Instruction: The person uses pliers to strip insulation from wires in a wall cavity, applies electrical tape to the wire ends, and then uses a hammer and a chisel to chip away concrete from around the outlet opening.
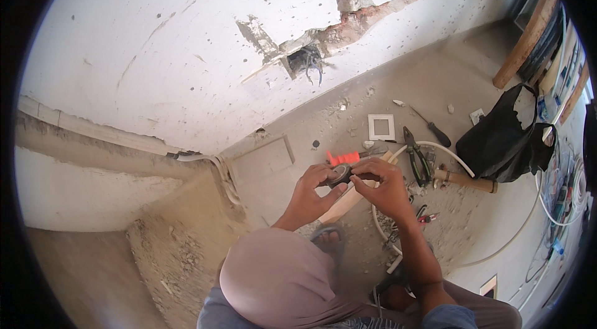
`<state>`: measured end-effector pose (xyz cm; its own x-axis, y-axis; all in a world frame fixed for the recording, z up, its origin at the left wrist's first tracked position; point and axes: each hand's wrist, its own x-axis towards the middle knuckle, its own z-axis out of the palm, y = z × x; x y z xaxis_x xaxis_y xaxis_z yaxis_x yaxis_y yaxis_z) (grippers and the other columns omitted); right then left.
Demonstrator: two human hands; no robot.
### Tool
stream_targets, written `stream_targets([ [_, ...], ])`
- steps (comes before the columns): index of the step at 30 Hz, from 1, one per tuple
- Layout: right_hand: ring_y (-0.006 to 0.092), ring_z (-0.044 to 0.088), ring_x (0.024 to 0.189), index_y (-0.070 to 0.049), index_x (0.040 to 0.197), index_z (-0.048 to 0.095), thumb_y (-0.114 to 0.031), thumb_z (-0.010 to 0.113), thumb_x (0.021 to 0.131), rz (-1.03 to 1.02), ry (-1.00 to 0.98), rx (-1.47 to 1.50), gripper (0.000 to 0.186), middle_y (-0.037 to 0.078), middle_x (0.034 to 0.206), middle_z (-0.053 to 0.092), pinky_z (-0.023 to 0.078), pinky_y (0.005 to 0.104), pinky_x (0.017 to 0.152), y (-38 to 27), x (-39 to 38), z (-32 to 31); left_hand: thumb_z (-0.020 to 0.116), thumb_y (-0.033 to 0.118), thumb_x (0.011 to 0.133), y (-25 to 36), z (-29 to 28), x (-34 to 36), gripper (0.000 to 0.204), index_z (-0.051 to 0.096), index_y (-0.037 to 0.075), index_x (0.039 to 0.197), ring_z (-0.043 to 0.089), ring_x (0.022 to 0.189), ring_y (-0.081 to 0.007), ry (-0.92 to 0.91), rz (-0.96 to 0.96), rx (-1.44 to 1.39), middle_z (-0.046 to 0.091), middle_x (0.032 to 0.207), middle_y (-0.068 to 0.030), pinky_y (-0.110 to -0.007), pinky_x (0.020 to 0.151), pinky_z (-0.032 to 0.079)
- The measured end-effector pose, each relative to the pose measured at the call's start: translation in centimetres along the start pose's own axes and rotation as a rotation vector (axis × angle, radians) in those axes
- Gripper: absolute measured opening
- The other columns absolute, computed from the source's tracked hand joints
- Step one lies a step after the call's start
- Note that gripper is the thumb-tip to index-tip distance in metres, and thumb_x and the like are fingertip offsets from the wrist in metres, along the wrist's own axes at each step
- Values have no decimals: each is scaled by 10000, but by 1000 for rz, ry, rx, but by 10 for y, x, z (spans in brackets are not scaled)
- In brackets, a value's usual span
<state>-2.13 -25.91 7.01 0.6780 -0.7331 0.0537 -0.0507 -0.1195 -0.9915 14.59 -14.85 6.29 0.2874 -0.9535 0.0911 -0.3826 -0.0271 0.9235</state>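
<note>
In front of me, above the floor, a small roll of black tape (339,173) is held up between my two hands. My left hand (311,195) grips it from the left, thumb below and fingers above. The fingers and thumb of my right hand (384,191) pinch at the roll's right edge; whether they hold a loose end is too small to tell. Just beyond the hands lies a tool with an orange ribbed handle (343,158). A light wooden board (339,208) lies beneath them.
Pliers (418,158), a screwdriver (438,134), a white square frame (381,127), white conduit (457,156) and a black bag (500,142) lie to the right. Ahead, the wall has a chiselled hole (303,61) with wires sticking out. Rubble (180,254) lies at left.
</note>
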Motion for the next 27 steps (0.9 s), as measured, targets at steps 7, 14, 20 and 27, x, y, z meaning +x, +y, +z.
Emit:
stream_targets([
  [7,241,676,821,34,925,677,-8,699,803,-141,33,-209,131,140,908,686,533,313,737,-12,2,5,758,128,832,1,-2,-2,250,665,-3,1023,619,1039,-199,12,-202,-90,622,1109,-142,-329,875,513],
  [14,274,679,820,22,928,675,-3,680,815,-168,-18,-222,116,149,939,688,530,331,740,-16,6,-1,780,124,807,-1,-4,-3,217,685,5,961,633,909,-169,56,-105,19,679,908,-100,-299,819,496],
  [20,294,677,825,6,954,670,-22,685,800,-217,-17,-224,157,150,935,681,526,348,747,-15,5,-5,792,126,785,12,-2,0,196,702,22,924,598,962,-196,62,-180,-32,686,869,-74,-325,819,479],
  [27,286,666,820,3,897,639,-26,686,783,-198,-44,-337,127,122,921,667,530,351,730,-9,6,-1,805,113,753,16,-5,2,193,700,31,893,580,992,-218,52,-106,149,685,857,-55,-343,828,471],
])
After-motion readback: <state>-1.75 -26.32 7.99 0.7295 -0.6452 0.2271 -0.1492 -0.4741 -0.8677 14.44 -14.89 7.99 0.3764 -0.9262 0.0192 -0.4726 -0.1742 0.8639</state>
